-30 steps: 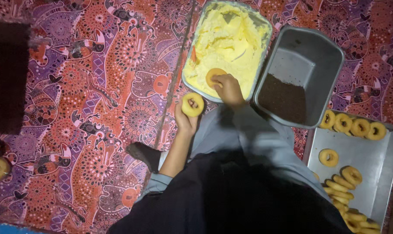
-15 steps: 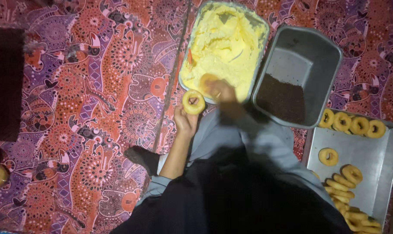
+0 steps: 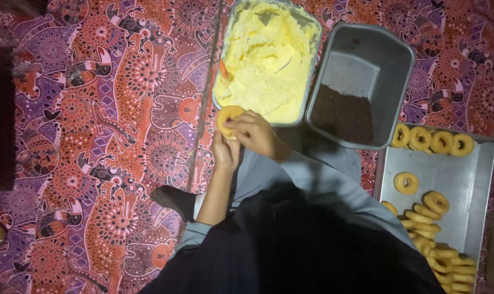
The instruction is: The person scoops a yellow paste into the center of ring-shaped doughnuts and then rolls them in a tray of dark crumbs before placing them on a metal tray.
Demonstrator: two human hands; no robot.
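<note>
Dough ring (image 3: 229,117) sits in the middle of the frame, just below the bottom corner of the tub of yellow dough (image 3: 269,60). It is pale yellow, round, and has a hole in the middle. A second ago the person had one ring in the left hand and the right hand was up in the tub, on another round piece. Half a second ago the right hand was coming back down, blurred. Now both hands meet at one ring. The left hand (image 3: 225,152) holds it from below, fingers curled around its lower edge. The right hand (image 3: 255,133) is closed on its right side, fingertips pressing on the ring. It looks like the person is shaping the ring, and it has not gone to the tray yet.

Right of the dough tub, touching it, stands a grey metal tub (image 3: 361,81) with a dark brown crumbly layer at its bottom. In the lower right of the frame lies a flat metal tray (image 3: 465,185). A row of rings (image 3: 432,140) lines its top edge, one ring (image 3: 406,182) lies alone, and more are heaped toward the bottom. Everything rests on a red and purple patterned cloth (image 3: 111,125) spread on the floor. The person's dark clothes fill the bottom middle.
</note>
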